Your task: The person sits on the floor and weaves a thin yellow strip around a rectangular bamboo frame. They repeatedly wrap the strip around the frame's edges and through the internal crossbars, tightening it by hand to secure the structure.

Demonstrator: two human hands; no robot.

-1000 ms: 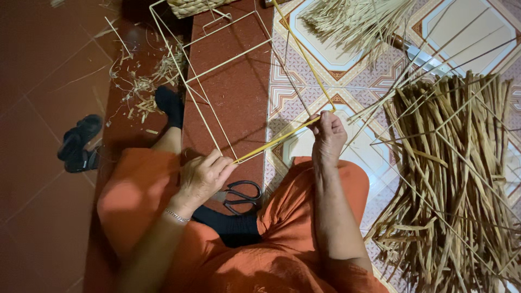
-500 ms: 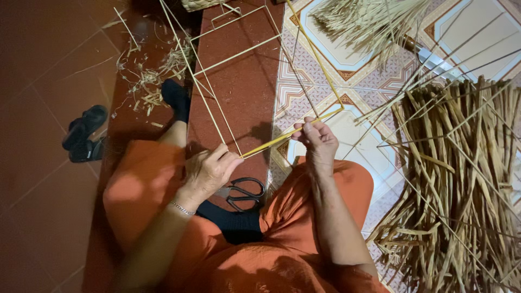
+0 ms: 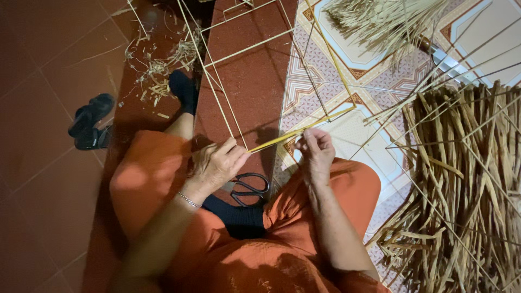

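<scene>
Bamboo-strip frame (image 3: 255,46) is lying over the red floor, its near corner at the lap; left hand (image 3: 217,163) is pinching one thin strip, scissors (image 3: 248,187) lying below, right hand (image 3: 316,152) pinching the yellow strip (image 3: 293,133)

Pale yellow stick frame (image 3: 255,46) (open, boxlike) tilted over red floor, near corner pinched above lap.
</scene>
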